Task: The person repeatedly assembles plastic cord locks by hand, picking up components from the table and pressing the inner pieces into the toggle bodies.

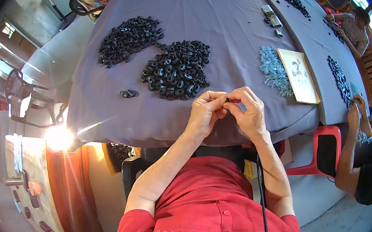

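Note:
Near the table's front edge, my left hand (207, 113) and my right hand (247, 111) meet, fingertips pinched on a small black piece (227, 100) that is mostly hidden between them. Just beyond my left hand lies a large pile of small black plastic parts (177, 71). A second pile of black parts (129, 38) touches it at the back left. A few separate parts (129, 94) rest to the left of the nearer pile.
On the grey cloth-covered table (227, 30), right of centre, are a heap of clear bluish pieces (274, 71), a booklet (299, 76) and a rolled packet (271, 16). Two people sit along the right side by more black parts (339, 77). A red stool (325, 146) stands there.

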A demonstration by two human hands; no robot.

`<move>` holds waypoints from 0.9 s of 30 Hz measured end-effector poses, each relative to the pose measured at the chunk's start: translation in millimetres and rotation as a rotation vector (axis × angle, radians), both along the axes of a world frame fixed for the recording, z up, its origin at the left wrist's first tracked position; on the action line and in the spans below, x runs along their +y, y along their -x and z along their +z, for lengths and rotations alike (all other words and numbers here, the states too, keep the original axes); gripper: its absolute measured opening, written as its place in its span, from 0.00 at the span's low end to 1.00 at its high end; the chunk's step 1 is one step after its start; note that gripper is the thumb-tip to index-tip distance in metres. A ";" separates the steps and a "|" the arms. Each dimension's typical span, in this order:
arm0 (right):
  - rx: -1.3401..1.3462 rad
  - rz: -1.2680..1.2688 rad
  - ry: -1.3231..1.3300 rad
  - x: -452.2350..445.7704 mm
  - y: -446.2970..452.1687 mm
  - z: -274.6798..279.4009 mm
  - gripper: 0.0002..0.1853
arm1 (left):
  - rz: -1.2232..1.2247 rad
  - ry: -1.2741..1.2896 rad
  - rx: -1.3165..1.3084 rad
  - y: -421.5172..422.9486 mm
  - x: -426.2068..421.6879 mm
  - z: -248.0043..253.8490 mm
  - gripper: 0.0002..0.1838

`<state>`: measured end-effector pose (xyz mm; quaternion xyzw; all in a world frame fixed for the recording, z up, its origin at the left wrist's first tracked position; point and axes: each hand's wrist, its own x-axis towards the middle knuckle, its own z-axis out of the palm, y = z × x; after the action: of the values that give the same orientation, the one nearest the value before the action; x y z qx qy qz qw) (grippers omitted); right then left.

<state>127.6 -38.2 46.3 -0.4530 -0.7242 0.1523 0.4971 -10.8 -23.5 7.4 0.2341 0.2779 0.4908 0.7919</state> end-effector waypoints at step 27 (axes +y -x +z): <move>0.384 -0.055 0.525 29.9 3.5 -17.6 0.07 | 0.215 -0.036 0.075 8.2 15.8 12.7 0.04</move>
<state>124.2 -8.3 28.7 -0.5480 -0.5406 0.4032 0.4948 -19.0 -7.7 20.1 0.2354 0.3217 0.5688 0.7194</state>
